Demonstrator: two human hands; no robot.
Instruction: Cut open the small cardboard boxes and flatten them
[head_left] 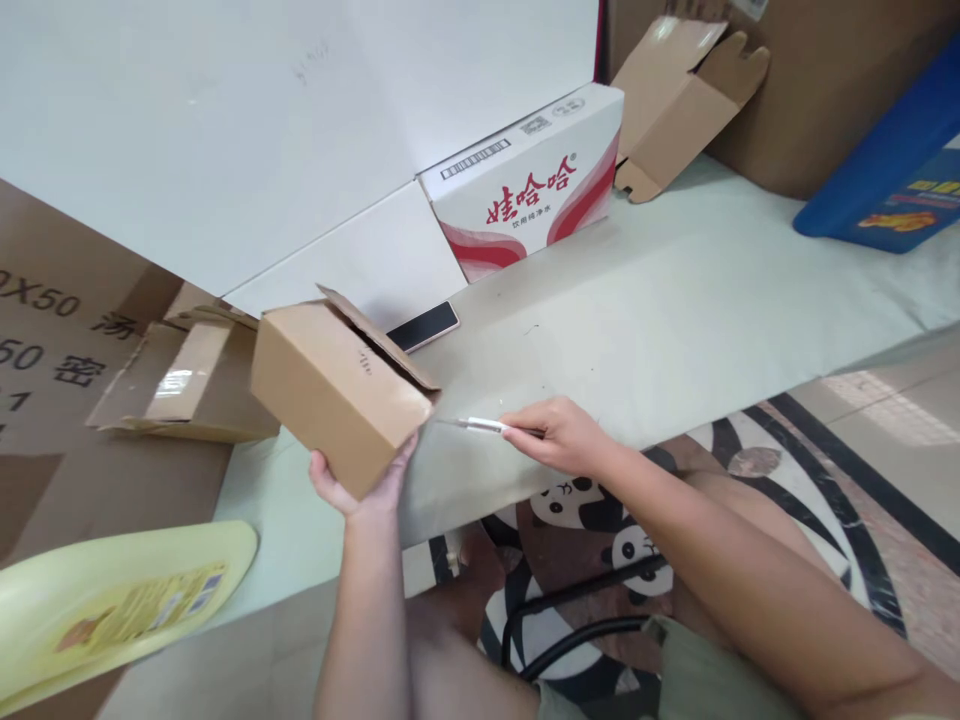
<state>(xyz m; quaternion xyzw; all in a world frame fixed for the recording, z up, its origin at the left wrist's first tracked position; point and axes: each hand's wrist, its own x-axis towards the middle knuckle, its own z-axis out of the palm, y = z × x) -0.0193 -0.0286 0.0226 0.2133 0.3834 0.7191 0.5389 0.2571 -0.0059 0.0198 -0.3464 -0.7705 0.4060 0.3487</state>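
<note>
My left hand point(367, 487) grips a small brown cardboard box point(334, 395) from below, thumb on one side and fingers on the other. The box is tilted above the table, and a narrow dark gap shows beneath its raised flap. My right hand point(559, 435) is closed on a slim utility knife point(484, 425), white with a thin metal tip. That tip points left at the box's near right corner; whether it touches the cardboard I cannot tell. Behind the box, a phone point(426, 327) with a dark screen lies partly hidden on the table.
A pale green cloth covers the table point(675, 300). At its back stand a white-and-red carton point(525, 190) and an open cardboard box point(679, 120). A blue container point(885, 160) is at right, a yellow bottle point(127, 600) at lower left, another cardboard box point(202, 375) at left.
</note>
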